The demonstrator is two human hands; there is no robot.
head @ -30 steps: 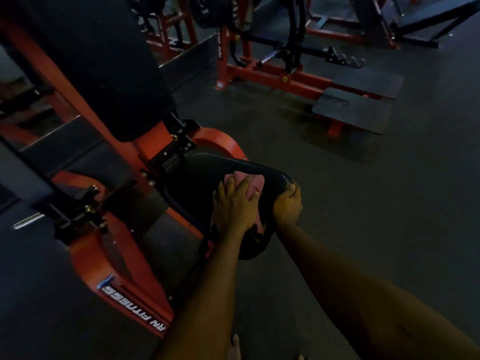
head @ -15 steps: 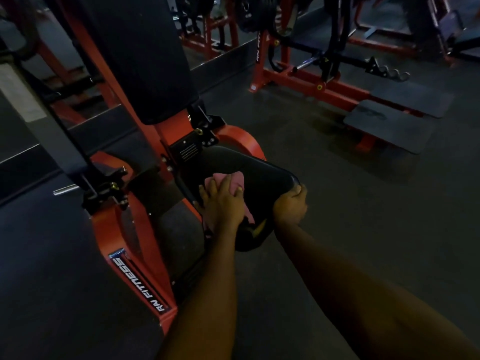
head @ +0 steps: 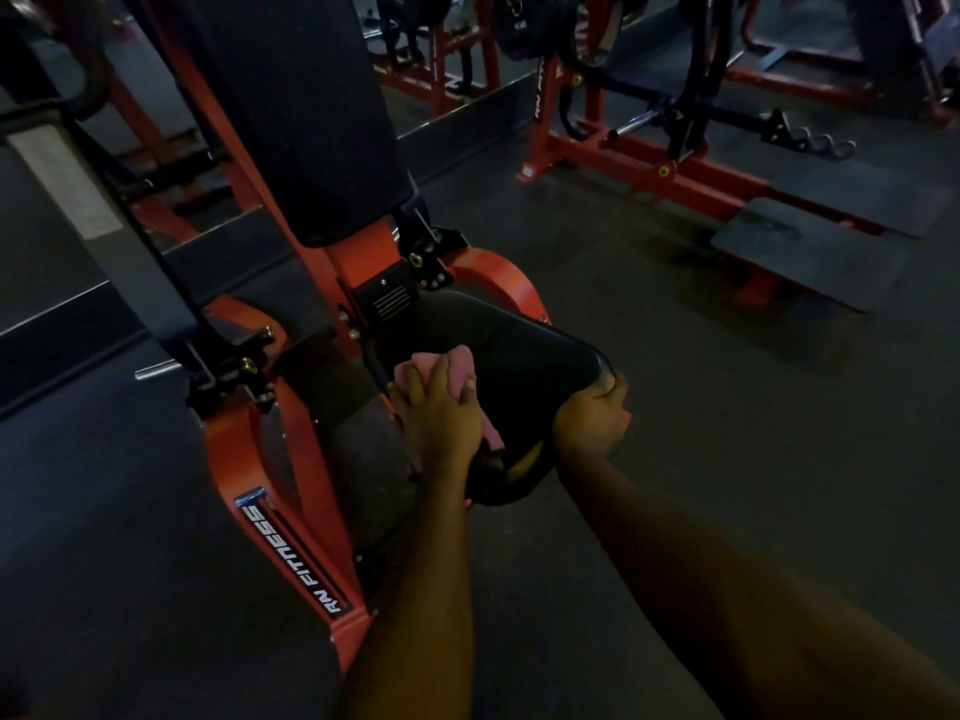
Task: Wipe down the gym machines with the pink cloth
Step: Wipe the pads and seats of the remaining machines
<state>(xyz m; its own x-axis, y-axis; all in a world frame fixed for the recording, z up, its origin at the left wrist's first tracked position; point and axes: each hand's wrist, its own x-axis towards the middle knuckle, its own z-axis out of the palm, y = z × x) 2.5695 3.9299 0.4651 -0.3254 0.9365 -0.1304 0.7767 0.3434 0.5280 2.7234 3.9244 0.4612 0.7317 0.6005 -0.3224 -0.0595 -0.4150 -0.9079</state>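
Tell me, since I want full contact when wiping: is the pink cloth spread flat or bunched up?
Bunched up. The pink cloth sits as a crumpled wad under the left hand on the black seat pad, bulging between the fingers.

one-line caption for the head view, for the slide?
Left hand presses pink cloth on black seat pad; right hand grips its edge.

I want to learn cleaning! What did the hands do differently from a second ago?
The left hand slid the pink cloth from the middle of the black seat pad toward its left edge. The right hand kept gripping the pad's right edge. Nothing was let go.
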